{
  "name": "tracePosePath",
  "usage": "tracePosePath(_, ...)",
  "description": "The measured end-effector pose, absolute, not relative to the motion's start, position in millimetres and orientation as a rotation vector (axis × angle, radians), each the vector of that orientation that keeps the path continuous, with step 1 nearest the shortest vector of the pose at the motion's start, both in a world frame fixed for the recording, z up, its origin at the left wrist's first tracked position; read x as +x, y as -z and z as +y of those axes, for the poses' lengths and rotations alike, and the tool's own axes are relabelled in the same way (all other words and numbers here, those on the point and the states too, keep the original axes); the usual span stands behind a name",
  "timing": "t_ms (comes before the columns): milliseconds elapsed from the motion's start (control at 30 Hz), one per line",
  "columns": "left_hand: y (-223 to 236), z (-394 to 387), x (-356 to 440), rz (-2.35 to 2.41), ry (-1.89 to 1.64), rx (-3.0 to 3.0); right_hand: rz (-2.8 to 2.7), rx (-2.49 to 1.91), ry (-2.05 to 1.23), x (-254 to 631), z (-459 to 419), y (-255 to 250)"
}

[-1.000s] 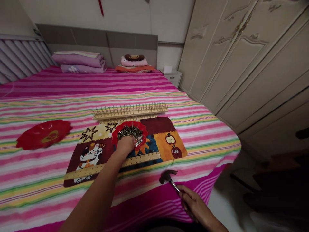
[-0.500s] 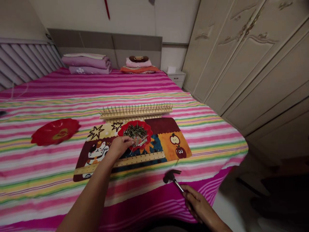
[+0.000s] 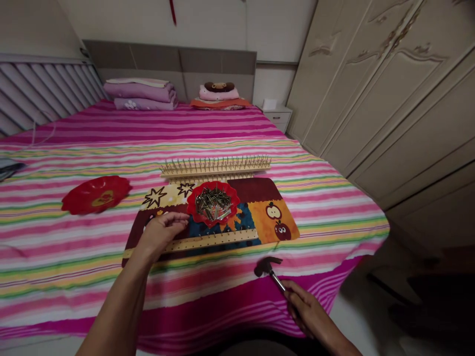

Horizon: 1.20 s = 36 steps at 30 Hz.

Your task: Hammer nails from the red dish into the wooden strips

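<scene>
My right hand [image 3: 306,309] is wrapped round the handle of a claw hammer [image 3: 272,273], whose head points away from me above the near side of the bed. My left hand [image 3: 165,230] is closed in a pinch just over a wooden strip [image 3: 211,240]; whatever the fingertips hold is too small to make out. Along its right part the strip carries a row of upright nails, with small holes beside them. Just right of my left hand sits a red scalloped bowl [image 3: 235,210] full of loose nails [image 3: 212,200].
A patterned mat [image 3: 256,190] lies under the bowl and strip. Behind it, wooden strips bristling with nails [image 3: 217,170] are stacked. A red plate [image 3: 83,200] rests at left on the striped bed. Folded bedding [image 3: 143,94] is by the headboard; a wardrobe [image 3: 371,99] stands right.
My left hand has moved out of the bowl, left and toward the wooden strip, its fingers pinched. My right hand still grips the hammer in nearly the same place. The view has shifted slightly.
</scene>
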<state>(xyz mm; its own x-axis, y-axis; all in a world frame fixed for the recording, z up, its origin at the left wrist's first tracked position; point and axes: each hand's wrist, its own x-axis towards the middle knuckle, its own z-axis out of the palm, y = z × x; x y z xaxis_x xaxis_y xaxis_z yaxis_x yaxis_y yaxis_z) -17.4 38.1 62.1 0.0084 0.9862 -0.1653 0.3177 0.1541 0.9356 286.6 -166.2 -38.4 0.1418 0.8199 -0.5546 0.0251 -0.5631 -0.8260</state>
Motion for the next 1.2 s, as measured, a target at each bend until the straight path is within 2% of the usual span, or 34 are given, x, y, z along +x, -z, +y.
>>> tracePosePath(300,-47.8,18.5,-28.5,1.685,-0.908,1.423,-0.789,-1.762,-1.477,286.8,-168.5,42.5)
tracePosePath(533,-22.2,10.1,-33.1,1.556,-0.96,1.316,-0.802,-1.779,-1.471,290.2,-169.1,53.0)
tracePosePath(700,-25.1,-1.8,-27.4,1.678,-1.096,1.336,-0.784,-1.807,-1.467,292.1,-168.0,60.8)
tracePosePath(1067,-23.7,-8.3,-29.7,1.852,-1.199,1.448,-0.778,-1.751,-1.422,284.2,-169.1,45.3)
tracePosePath(1200,-19.7,-7.9,-28.1,1.724,-1.229,1.218,-0.809,-1.754,-1.44,285.0,-169.2,45.0)
